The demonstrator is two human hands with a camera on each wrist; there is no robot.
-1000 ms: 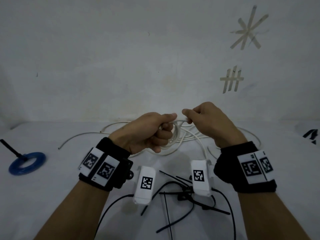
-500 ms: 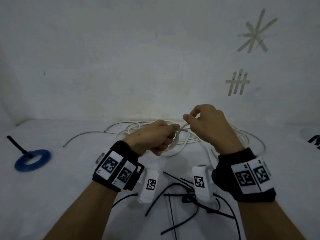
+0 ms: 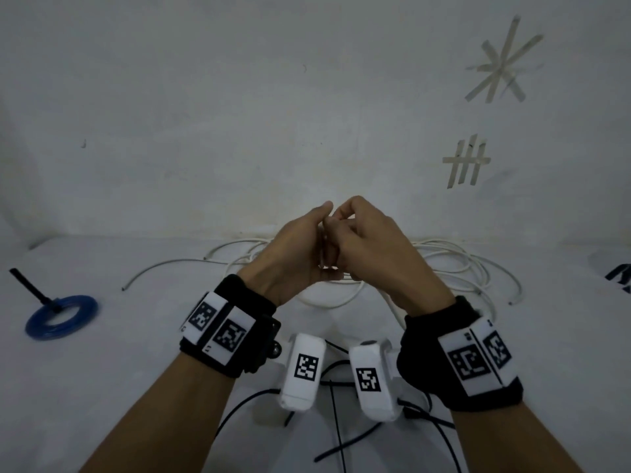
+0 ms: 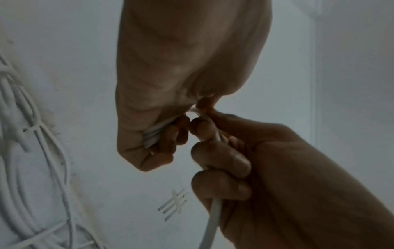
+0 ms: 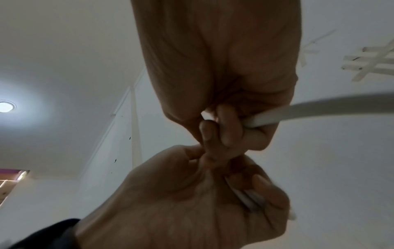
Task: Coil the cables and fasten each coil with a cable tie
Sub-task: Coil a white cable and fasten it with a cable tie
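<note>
- Thin white round plastic cable (image 3: 454, 268): light, springy, smooth; judged liable to uncoil unless gripped across all turns.
- Left hand (image 3: 293, 254), above the loose cable heap on the counter (image 3: 102, 387), clenches several gathered turns.
- Right hand (image 3: 372, 247), touching the left, pinches the running strand.

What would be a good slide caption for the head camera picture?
Both hands, left hand and right hand, grip a white cable above the table, beside a tied blue coil.
</note>
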